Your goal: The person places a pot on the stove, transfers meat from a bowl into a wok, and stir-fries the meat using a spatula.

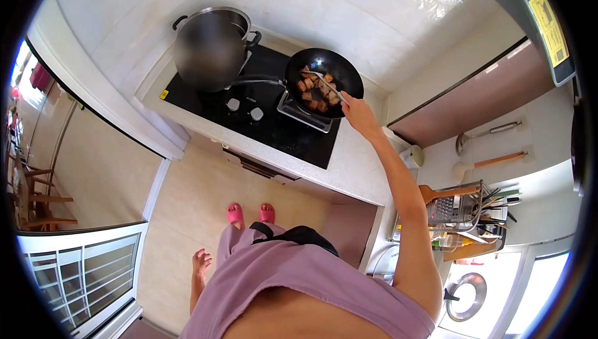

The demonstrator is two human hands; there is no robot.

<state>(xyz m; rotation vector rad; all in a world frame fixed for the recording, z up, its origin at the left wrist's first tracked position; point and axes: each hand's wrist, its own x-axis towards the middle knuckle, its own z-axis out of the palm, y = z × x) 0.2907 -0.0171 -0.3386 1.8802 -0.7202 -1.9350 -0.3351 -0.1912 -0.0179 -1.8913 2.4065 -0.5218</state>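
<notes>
My right hand [357, 114] is closed round the handle of a light-coloured spatula [328, 83], whose far end reaches in among browned chunks of food [306, 85], probably meat. They lie in a black wok [349, 77] on the right burner. The wok's long handle points left, and neither of my hands touches it. My left hand [200, 263] hangs low beside my leg, away from the counter. Its fingers are loosely curled and apart, with nothing in them.
A large pot [249, 24] stands at the left of the black hob [205, 99], partly blurred. Two knobs sit at the hob's front. Right of my arm are a rack of utensils [448, 211] and a wall-hung ladle [495, 130]. A range hood [529, 2] juts in above.
</notes>
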